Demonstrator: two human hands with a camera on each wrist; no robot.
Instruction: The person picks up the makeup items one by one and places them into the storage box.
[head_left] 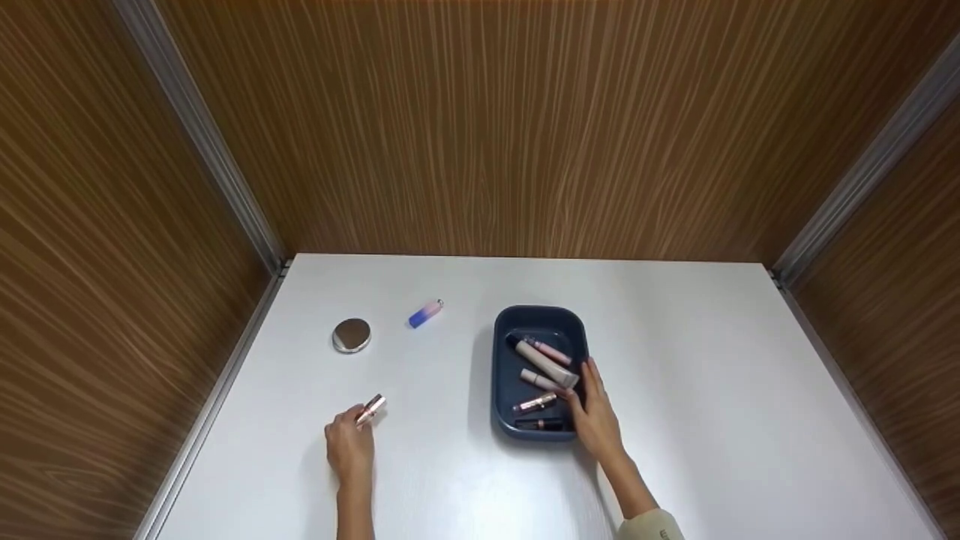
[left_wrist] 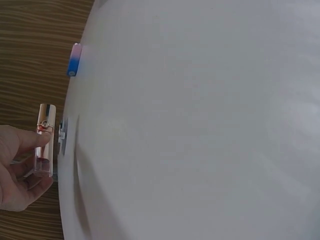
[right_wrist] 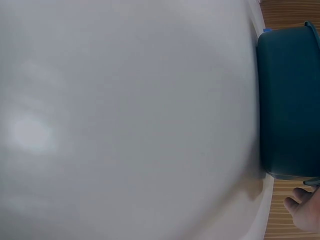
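The left hand [head_left: 350, 448] pinches a shiny rose-gold lipstick tube [head_left: 371, 409] above the table's left part; in the left wrist view the thumb and fingers of the hand [left_wrist: 20, 167] hold the tube [left_wrist: 45, 140] upright in the picture. At the right side of a dark blue bin [head_left: 501, 375], the right hand [head_left: 598, 424] grips the rim, thumb at the inside edge and fingers along the outer wall. Inside the bin lie a pale squeeze tube [head_left: 546, 363], a pink tube [head_left: 553, 352] and several other small tubes. The right wrist view shows the bin's outer wall [right_wrist: 290, 105] and part of the hand [right_wrist: 306, 210].
A round mirror-like disc [head_left: 351, 335] lies on the white table [head_left: 705, 420] at the left, with a blue and pink small item [head_left: 425, 313] to its right. Wood-patterned panels [head_left: 480, 135] stand behind the table and at both sides.
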